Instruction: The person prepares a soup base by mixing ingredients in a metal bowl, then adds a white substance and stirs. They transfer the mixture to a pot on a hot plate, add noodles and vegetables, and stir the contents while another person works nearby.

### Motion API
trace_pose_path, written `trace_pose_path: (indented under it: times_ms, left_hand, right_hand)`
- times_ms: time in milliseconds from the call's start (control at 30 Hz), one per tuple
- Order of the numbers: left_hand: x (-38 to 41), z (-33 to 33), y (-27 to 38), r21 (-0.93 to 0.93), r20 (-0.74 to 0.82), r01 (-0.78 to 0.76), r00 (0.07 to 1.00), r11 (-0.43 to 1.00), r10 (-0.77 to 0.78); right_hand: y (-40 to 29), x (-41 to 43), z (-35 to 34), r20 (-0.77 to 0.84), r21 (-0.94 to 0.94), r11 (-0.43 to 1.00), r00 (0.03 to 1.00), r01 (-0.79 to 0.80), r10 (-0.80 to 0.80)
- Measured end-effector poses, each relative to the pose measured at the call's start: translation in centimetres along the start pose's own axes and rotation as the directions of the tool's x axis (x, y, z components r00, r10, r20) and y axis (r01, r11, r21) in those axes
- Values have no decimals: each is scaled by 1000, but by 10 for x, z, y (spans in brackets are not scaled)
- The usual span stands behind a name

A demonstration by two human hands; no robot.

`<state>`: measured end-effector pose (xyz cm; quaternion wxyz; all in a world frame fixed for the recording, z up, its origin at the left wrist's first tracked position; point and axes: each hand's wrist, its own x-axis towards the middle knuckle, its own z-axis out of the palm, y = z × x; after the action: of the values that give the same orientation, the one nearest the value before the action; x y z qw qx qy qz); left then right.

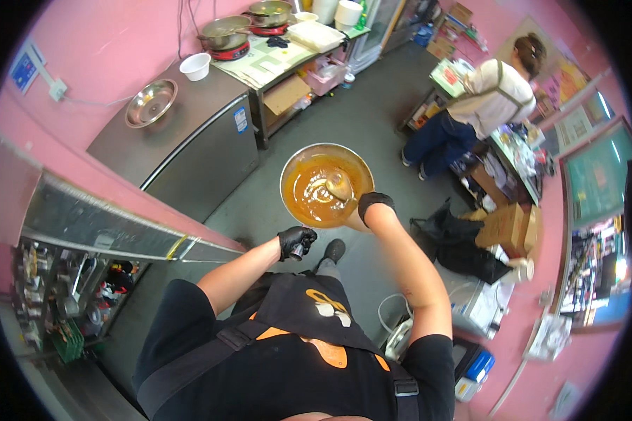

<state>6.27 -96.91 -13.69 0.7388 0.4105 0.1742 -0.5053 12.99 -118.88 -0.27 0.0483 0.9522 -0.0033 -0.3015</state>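
Observation:
A round metal pan [371,176] is held out in front of me over the floor. Glossy orange-brown sauce [308,202] coats its inside. My left hand [296,243], in a black glove, is closed around the pan's handle [296,257] at the near rim; most of the handle is hidden. At the pan's right side, my gloved right hand [376,206] grips a ladle, whose handle is largely covered by the hand. The ladle's bowl [339,185] sits in the sauce, coated with it. A pale curved surface [357,222] shows below the right hand; I cannot tell what it belongs to.
A steel counter [205,110] on the left bears a metal basin [151,103] and a white tub [195,67]. Pots [225,32] stand on red burners beyond it. A person [484,100] faces a worktable at right. Cardboard boxes [505,226] and a pink pillar [189,234] flank me.

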Motion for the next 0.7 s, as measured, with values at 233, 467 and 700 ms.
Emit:
trace_pose_path:
  times_ms: [233, 467, 700]
  left_hand:
    - [65, 57, 132, -86, -54, -109, 993, 990, 105]
    - [170, 11, 221, -287, -143, -219, 972, 933, 184]
    - [274, -53, 352, -332, -237, -384, 918, 862, 318]
  right_hand:
    - [40, 138, -107, -107, 294, 954, 994, 52, -21]
    - [27, 214, -229, 159, 57, 991, 978, 124, -132]
    - [11, 457, -256, 17, -202, 862, 882, 465, -472]
